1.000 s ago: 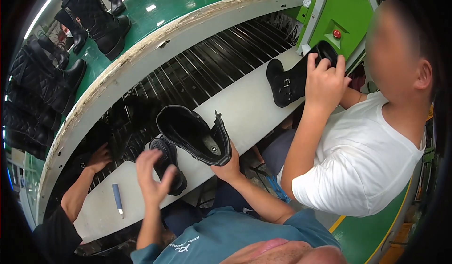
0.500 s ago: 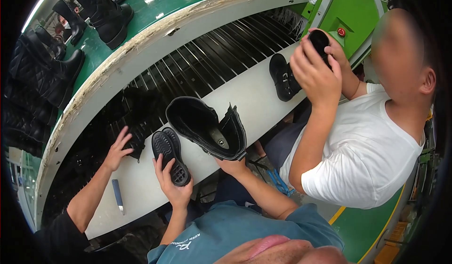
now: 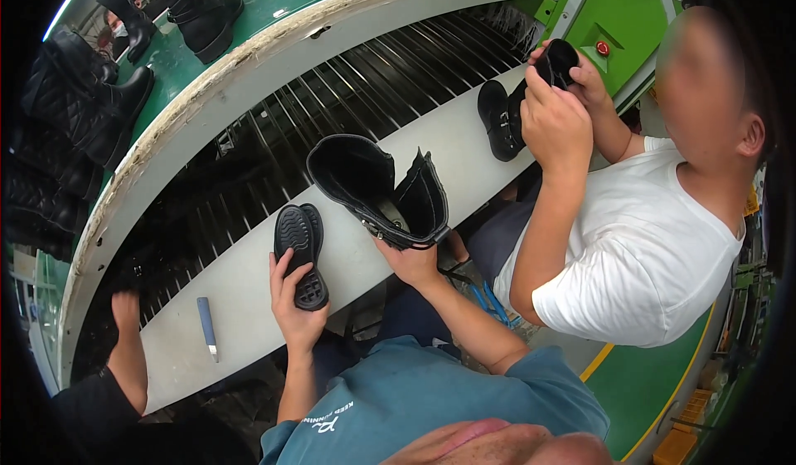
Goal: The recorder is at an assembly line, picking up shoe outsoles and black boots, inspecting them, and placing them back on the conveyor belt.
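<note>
My left hand [image 3: 296,306] is closed around the lower end of black rubber soles [image 3: 296,241], seemingly two stacked together, with the treaded underside showing. They are above the pale work board. In my right hand [image 3: 413,263] is a tall black boot [image 3: 352,175], gripped from below at its strapped side. Its shaft gapes open toward me, one flap standing apart, and a light patch shows inside. The boot is to the right of the soles, not touching them. My right fingers are mostly hidden under the boot.
A blue-handled knife [image 3: 206,328] lies on the white board [image 3: 178,357] at left. Beyond runs a roller conveyor [image 3: 365,83]. Black boots [image 3: 124,108] stand on the green shelf [image 3: 290,0]. At right a co-worker [image 3: 613,258] handles a black boot; another's arm [image 3: 126,340] reaches in at left.
The left co-worker's hand has drawn back leftward, and the dark item by it has left the board's edge. My soles and boot sit slightly higher and further right in view, still held.
</note>
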{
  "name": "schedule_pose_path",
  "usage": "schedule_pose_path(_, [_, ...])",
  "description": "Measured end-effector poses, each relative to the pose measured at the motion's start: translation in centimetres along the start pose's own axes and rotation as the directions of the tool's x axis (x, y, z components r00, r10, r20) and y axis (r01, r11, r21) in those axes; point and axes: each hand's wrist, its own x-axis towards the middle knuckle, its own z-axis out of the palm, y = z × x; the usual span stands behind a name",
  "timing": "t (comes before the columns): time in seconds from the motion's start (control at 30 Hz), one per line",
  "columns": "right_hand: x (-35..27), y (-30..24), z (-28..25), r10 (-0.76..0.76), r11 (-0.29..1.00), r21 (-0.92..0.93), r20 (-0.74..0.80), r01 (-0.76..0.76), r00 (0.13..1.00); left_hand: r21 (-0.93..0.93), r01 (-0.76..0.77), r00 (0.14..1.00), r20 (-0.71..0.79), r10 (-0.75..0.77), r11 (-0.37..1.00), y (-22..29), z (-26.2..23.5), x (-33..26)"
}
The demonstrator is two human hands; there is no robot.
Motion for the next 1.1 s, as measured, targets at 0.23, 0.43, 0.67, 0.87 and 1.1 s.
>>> schedule_pose_path(0.23, [-0.1,0.4,-0.5,0.051,0.998,0.019,0.054,-0.052,0.997,0.075,-0.015,0.999,-0.048,0.018,0.997,-2.2,-3.1,-1.3])
schedule_pose_path(0.43, [2.6,-2.6,-6.0,0.149,0.638,0.678,0.355,-0.364,0.923,0.055,0.002,0.988,-0.157,0.006,0.999,-3.4,-2.9,-2.1])
schedule_pose_path(0.67, [19.7,-10.7,-9.7,-0.15,0.655,0.733,-0.116,0.187,0.982,0.087,-0.013,0.987,-0.158,0.027,0.996,-3.6,-3.2,-2.4])
schedule_pose_path(0.87, [34.2,-13.5,-13.4,-0.041,0.536,0.833,-0.132,0.134,0.99,0.03,-0.008,0.994,-0.11,0.011,1.0,-3.0,-4.1,-2.8])
schedule_pose_path(1.1, [27.9,-13.9,-12.0,-0.146,0.712,0.673,-0.138,0.201,0.98,0.061,-0.005,0.987,-0.159,0.015,0.998,-3.5,-3.6,-3.0])
